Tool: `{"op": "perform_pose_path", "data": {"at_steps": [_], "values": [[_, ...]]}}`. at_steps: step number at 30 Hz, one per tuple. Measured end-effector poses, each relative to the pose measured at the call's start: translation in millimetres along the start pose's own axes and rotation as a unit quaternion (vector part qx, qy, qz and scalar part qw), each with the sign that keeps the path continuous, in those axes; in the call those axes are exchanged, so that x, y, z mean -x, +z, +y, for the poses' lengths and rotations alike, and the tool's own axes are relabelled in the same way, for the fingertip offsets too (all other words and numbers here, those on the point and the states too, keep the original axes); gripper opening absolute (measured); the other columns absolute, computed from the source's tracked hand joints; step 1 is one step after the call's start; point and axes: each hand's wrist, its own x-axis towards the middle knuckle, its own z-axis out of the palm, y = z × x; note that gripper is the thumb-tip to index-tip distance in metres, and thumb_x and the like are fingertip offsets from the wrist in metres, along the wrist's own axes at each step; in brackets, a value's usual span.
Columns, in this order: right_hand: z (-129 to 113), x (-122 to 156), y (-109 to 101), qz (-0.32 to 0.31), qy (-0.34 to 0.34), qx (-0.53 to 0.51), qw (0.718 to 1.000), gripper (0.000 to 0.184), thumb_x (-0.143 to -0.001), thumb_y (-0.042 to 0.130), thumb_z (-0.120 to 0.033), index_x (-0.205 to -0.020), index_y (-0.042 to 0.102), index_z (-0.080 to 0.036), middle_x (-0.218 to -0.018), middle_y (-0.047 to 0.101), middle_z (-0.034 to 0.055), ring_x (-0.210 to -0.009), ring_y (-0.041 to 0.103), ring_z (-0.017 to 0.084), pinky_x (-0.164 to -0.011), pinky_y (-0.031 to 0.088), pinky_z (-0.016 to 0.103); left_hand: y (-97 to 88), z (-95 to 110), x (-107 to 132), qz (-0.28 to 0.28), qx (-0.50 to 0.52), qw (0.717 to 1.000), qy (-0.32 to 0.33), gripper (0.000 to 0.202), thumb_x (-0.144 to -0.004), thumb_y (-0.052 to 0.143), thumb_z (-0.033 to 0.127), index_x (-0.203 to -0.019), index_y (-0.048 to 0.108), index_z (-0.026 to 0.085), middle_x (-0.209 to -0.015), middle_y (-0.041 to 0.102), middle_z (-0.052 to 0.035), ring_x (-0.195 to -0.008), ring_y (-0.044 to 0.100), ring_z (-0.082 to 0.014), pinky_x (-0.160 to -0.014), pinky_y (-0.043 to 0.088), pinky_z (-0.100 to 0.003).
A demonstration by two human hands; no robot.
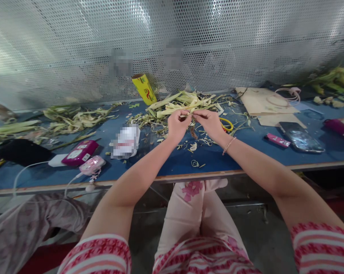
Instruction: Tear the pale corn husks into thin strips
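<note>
Over the blue table, my left hand [178, 125] and my right hand [208, 122] meet fingertip to fingertip. Both are closed in a pinch on a thin, pale green plant strip [191, 113], mostly covered by the fingers. Just behind them lies a heap of long green leaves and stalks [186, 101], looking like corn husks. Small peelings and shreds [193, 146] are scattered below the hands. Beside my right wrist, a yellow loop [227, 124], perhaps a scissors handle, shows partly.
A yellow cardboard tube [145, 89] leans by the perforated metal wall. More leaves [75, 120] lie left, near a magenta power bank [80, 152]. To the right are brown paper [263, 101] and a phone [300, 137]. Another person's leg [40, 217] is at lower left.
</note>
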Motion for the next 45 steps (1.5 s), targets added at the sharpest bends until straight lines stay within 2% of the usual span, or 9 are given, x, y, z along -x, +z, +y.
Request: {"op": "perform_pose_path", "data": {"at_steps": [6, 11, 16, 22, 27, 32, 37, 40, 45], "values": [[0.6, -1.2, -1.0, -0.007, -0.014, 0.027, 0.999, 0.012, -0.084, 0.066, -0.027, -0.081, 0.077, -0.022, -0.089, 0.076, 0.0033, -0.086, 0.069, 0.019, -0.085, 0.057, 0.04, 1.0, -2.2, 0.8, -0.001, -0.004, 1.0, 0.029, 0.009, -0.075, 0.069, 0.013, -0.072, 0.062, 0.019, -0.088, 0.073, -0.0049, -0.082, 0.067, -0.0137, -0.076, 0.055, -0.028], [-4.6, -2.0, -5.5, -0.007, -0.111, 0.148, 0.983, 0.013, -0.084, 0.062, -0.016, -0.077, 0.071, -0.022, -0.089, 0.073, 0.0045, -0.09, 0.066, 0.02, -0.091, 0.052, 0.041, -0.3, 0.6, 0.7, -0.012, -0.026, 0.999, 0.038, 0.009, -0.075, 0.068, 0.012, -0.07, 0.063, 0.019, -0.088, 0.073, -0.0055, -0.084, 0.066, -0.0146, -0.076, 0.054, -0.028], [-6.8, -2.3, -6.4, -0.018, -0.149, 0.183, 0.972, 0.014, -0.083, 0.057, -0.011, -0.076, 0.064, -0.022, -0.087, 0.068, 0.0049, -0.083, 0.062, 0.019, -0.081, 0.052, 0.037, -0.8, 3.8, 0.4, -0.008, -0.036, 0.999, 0.036, 0.01, -0.075, 0.066, 0.01, -0.071, 0.065, 0.019, -0.086, 0.074, -0.0054, -0.081, 0.066, -0.0144, -0.075, 0.054, -0.028], [-7.8, -3.0, -8.1, -0.049, -0.111, 0.154, 0.981, 0.013, -0.08, 0.054, -0.01, -0.079, 0.056, -0.022, -0.093, 0.062, 0.0038, -0.079, 0.058, 0.016, -0.076, 0.051, 0.033, -1.0, 4.8, 0.2, -0.025, -0.033, 0.999, 0.035, 0.01, -0.073, 0.066, 0.009, -0.07, 0.065, 0.018, -0.085, 0.075, -0.0046, -0.074, 0.065, -0.0125, -0.07, 0.052, -0.026], [-3.4, -5.4, -8.2, -0.101, -0.021, 0.012, 0.995, 0.003, -0.086, 0.051, -0.026, -0.084, 0.051, -0.024, -0.088, 0.055, 0.0006, -0.071, 0.053, 0.013, -0.067, 0.05, 0.03, -3.2, 1.6, -4.4, -0.054, 0.005, 0.999, 0.004, 0.004, -0.076, 0.069, 0.013, -0.074, 0.068, 0.017, -0.077, 0.072, -0.0028, -0.06, 0.057, -0.0093, -0.059, 0.046, -0.024], [-2.9, -7.5, -9.3, -0.142, 0.089, -0.15, 0.974, 0.013, -0.082, 0.056, -0.033, -0.082, 0.046, -0.025, -0.072, 0.047, -0.0041, -0.06, 0.049, 0.011, -0.057, 0.047, 0.027, -4.9, -5.0, -8.4, -0.078, 0.046, 0.996, -0.006, 0.005, -0.075, 0.074, 0.018, -0.075, 0.069, 0.018, -0.065, 0.065, 0.0001, -0.057, 0.055, -0.0095, -0.058, 0.046, -0.025], [-10.8, -7.5, -13.7, -0.155, 0.174, -0.216, 0.948, 0.018, -0.076, 0.066, -0.032, -0.082, 0.051, -0.023, -0.07, 0.052, -0.0045, -0.054, 0.046, 0.009, -0.051, 0.044, 0.024, -7.3, -4.5, -9.1, -0.1, 0.042, 0.994, 0.005, 0.006, -0.075, 0.074, 0.019, -0.079, 0.07, 0.017, -0.077, 0.072, -0.0026, -0.064, 0.061, -0.0107, -0.065, 0.051, -0.026], [-8.3, -8.4, -13.9, -0.155, 0.158, -0.2, 0.955, 0.024, -0.076, 0.072, -0.039, -0.081, 0.054, -0.022, -0.068, 0.054, -0.004, -0.055, 0.048, 0.009, -0.052, 0.045, 0.024, -8.4, -2.7, -9.0, -0.098, 0.039, 0.994, 0.02, 0.005, -0.074, 0.074, 0.017, -0.078, 0.071, 0.017, -0.084, 0.075, -0.004, -0.073, 0.065, -0.0123, -0.073, 0.053, -0.027], [0.4, -9.0, -11.1, -0.099, 0.034, -0.035, 0.994, 0.017, -0.084, 0.068, -0.037, -0.083, 0.061, -0.022, -0.067, 0.057, -0.0022, -0.06, 0.053, 0.013, -0.062, 0.05, 0.031, -7.1, -9.5, -10.5, -0.097, 0.06, 0.993, -0.008, 0.011, -0.071, 0.078, 0.022, -0.079, 0.073, 0.017, -0.08, 0.074, -0.0029, -0.074, 0.066, -0.0134, -0.074, 0.055, -0.028]]}}
